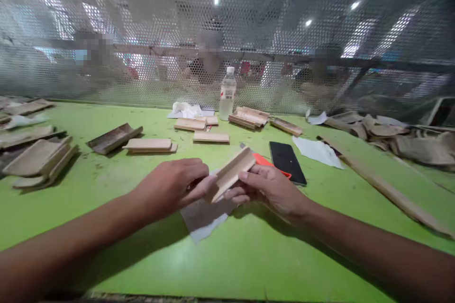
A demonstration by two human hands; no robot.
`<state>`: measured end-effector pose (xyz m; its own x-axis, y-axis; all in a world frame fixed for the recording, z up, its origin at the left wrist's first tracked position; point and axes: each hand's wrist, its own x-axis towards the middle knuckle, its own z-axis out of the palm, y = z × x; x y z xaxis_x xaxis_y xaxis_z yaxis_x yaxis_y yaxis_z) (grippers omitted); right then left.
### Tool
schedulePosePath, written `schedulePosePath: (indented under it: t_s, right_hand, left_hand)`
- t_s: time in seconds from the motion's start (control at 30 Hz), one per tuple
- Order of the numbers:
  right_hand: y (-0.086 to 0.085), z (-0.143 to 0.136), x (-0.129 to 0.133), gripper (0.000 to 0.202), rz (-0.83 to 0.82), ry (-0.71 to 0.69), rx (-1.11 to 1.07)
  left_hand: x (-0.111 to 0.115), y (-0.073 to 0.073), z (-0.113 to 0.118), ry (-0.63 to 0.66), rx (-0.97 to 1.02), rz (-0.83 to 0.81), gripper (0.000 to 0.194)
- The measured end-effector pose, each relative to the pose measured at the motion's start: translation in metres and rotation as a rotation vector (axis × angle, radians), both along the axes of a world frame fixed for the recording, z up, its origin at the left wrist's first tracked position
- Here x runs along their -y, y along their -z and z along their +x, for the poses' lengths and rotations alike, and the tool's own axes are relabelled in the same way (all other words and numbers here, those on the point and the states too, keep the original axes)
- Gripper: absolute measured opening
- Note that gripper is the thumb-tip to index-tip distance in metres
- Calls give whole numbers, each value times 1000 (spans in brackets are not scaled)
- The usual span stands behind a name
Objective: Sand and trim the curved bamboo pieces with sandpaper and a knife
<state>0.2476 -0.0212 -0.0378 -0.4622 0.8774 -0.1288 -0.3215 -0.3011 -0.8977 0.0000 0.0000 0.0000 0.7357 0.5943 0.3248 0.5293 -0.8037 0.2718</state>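
Above the table's middle, my right hand is closed on a pale, trough-shaped piece that looks like wood or bamboo. Its thumb lies over the near edge, the fingers underneath. The piece is tilted, hollow side up. My left hand has curled fingers, its extended digit reaching the piece's left end; whether anything is inside the curl is hidden. Beneath both hands lies a white paper sheet. Behind my right hand, a flat orange-red thing shows partly, beside a black phone.
Similar trough pieces lie across the green table, stacked at left. A water bottle stands before a perforated screen, with people beyond. Scraps and a long strip lie at right.
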Motion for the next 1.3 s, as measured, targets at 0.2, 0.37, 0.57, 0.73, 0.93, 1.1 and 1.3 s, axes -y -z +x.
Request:
schedulePosePath:
  t_s: [0.2,0.37,0.57,0.73,0.93,1.1,1.3]
  right_hand:
    - [1,2,0,28,15,-15,14]
    - [3,3,0,24,3,1,15]
    - [-1,3,0,19,2,39,11]
    - [-2,2,1,22,15,49,13]
    - [-1,6,-3,38,79,96,41]
    - [-3,9,-2,41,153,24,173]
    - [5,3,15,40,110,-303,232]
  left_hand:
    - [-7,2,1,-27,-34,-123,41]
    - [-5,-2,2,26,-36,-271,46]
    - [-2,-1,3,70,-49,-457,40]
    - [-4,5,2,117,-47,-596,35]
    - [-2,2,-1,96,2,-712,35]
    - [-4,-6,0,-62,237,-617,43]
    - [-5,-4,-1,-63,303,-300,37]
